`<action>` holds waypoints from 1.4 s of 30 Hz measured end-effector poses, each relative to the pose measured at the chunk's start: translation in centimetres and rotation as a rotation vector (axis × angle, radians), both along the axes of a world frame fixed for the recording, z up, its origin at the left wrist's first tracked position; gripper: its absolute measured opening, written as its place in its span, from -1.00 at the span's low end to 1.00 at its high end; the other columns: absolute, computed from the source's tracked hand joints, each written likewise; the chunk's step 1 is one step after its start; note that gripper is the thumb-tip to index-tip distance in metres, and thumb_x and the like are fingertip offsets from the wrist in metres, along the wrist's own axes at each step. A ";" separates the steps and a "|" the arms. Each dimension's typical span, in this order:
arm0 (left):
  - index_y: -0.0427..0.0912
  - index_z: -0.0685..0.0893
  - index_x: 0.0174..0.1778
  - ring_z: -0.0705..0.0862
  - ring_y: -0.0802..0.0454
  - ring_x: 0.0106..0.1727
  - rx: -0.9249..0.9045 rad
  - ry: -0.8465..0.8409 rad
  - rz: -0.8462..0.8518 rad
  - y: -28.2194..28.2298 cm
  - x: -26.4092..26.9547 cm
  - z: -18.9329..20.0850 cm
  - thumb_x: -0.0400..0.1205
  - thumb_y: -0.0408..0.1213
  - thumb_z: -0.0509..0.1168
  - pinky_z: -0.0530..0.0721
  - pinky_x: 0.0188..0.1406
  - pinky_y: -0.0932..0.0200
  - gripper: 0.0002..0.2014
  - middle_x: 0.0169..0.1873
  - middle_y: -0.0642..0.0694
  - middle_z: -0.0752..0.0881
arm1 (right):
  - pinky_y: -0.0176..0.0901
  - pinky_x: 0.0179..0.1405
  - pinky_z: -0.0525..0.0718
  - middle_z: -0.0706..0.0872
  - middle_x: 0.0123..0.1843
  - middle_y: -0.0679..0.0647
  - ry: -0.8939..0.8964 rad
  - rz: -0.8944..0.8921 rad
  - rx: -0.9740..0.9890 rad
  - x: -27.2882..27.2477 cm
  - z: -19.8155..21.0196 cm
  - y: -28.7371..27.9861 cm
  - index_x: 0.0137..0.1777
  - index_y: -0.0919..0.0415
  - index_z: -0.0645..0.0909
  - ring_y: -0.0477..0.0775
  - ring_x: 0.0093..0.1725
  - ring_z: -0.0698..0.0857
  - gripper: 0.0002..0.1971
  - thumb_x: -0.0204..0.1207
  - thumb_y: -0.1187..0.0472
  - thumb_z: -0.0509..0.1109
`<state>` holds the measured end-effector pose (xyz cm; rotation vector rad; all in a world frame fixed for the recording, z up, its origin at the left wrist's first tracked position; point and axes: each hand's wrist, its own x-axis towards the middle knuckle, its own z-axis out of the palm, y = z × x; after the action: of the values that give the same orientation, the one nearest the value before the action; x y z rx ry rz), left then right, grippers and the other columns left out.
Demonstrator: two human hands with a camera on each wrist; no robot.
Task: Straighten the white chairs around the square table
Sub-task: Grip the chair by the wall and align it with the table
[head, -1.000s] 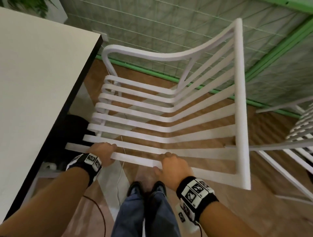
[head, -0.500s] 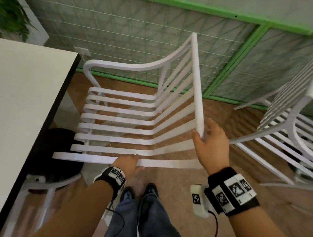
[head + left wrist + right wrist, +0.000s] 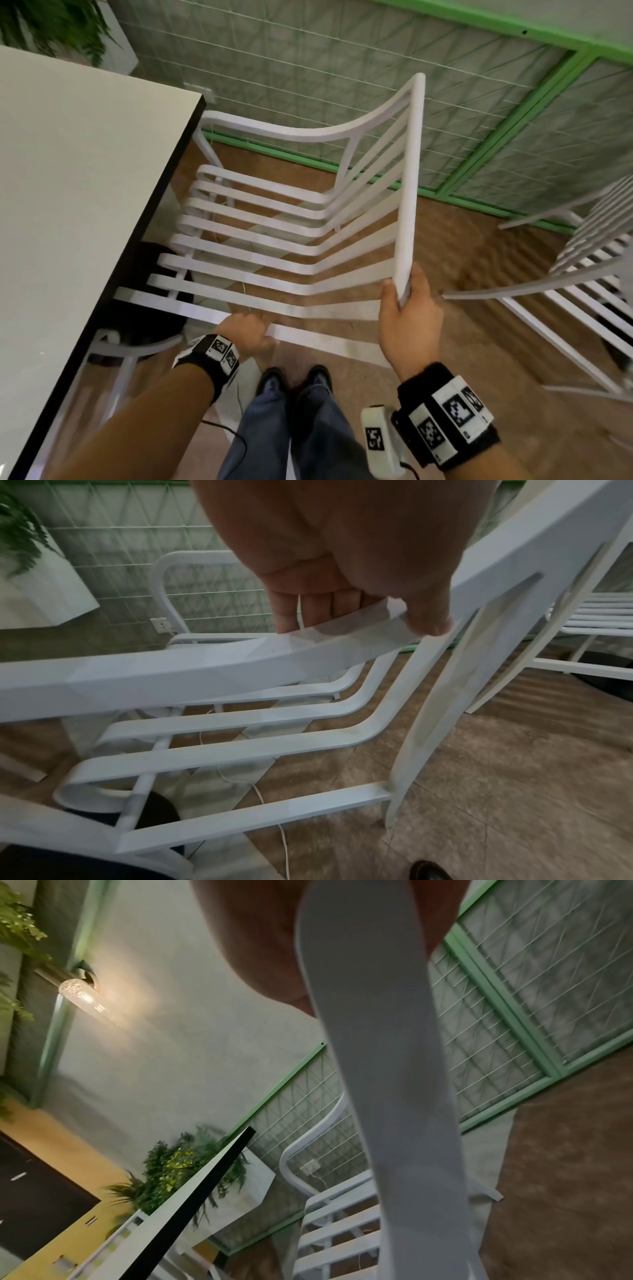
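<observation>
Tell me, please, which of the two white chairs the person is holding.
The white chair beside the table: left hand grips its near armrest, right hand its top rail. The other chair, to the right, is untouched.

head view looks steeply down, wrist views close, all share white chair (image 3: pixel 291 240)

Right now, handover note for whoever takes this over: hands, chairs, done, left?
Left hand: grips the near armrest of the white chair.
Right hand: holds the near end of its top back rail.
Chair faces the square table, front slats at the table's edge.
Second white chair stands apart to the right, untouched.
Done: both hands on the first chair.
Left: square it to the table, then the second chair.
</observation>
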<state>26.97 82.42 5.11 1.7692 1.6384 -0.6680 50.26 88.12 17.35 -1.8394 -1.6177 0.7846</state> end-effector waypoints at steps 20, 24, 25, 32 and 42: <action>-0.22 0.43 0.35 0.62 -0.25 0.26 0.019 -0.011 -0.030 -1.5 -0.2 -0.6 0.70 0.09 0.06 0.55 0.18 -0.04 -0.52 0.24 -0.26 0.67 | -0.47 -0.55 0.40 0.57 -0.18 0.02 -0.061 -0.049 -0.053 -0.6 1.0 -1.3 0.40 0.27 0.43 -0.29 -0.42 0.46 -0.63 0.64 0.19 0.29; -0.18 0.46 0.35 0.61 -0.23 0.28 0.023 -0.027 0.010 -1.9 -0.3 -0.8 0.68 0.11 0.09 0.55 0.22 -0.04 -0.52 0.28 -0.25 0.64 | -0.63 -0.47 0.39 0.55 -0.17 0.00 -0.051 -0.055 -0.045 -0.6 0.8 -1.8 0.43 0.28 0.42 -0.31 -0.41 0.44 -0.62 0.65 0.20 0.27; -0.18 0.45 0.36 0.61 -0.24 0.28 0.025 -0.021 0.013 -2.2 -0.2 -0.8 0.68 0.11 0.09 0.55 0.23 -0.05 -0.52 0.29 -0.25 0.64 | -0.60 -0.44 0.39 0.54 -0.17 -0.01 -0.046 -0.059 -0.046 -0.6 0.9 -2.1 0.44 0.28 0.41 -0.32 -0.40 0.44 -0.61 0.65 0.20 0.27; -0.18 0.42 0.40 0.61 -0.25 0.29 0.024 -0.023 0.007 -2.3 0.1 -0.4 0.69 0.08 0.09 0.53 0.25 -0.06 -0.52 0.29 -0.26 0.64 | -0.51 -0.57 0.43 0.55 -0.25 -0.02 -0.050 -0.070 -0.076 -0.5 0.9 -2.5 0.42 0.24 0.43 -0.28 -0.41 0.48 -0.63 0.65 0.19 0.27; -0.22 0.45 0.40 0.60 -0.25 0.29 0.021 0.024 -0.005 -1.8 0.4 0.1 0.70 0.07 0.07 0.51 0.25 -0.04 -0.51 0.28 -0.27 0.64 | -0.55 -0.57 0.46 0.59 -0.18 0.03 -0.100 -0.038 -0.085 -0.6 1.0 -1.7 0.41 0.25 0.43 -0.31 -0.40 0.46 -0.63 0.66 0.16 0.25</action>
<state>27.36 80.59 5.23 1.7877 1.6630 -0.6788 49.67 86.47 18.35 -1.9924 -1.6288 0.7663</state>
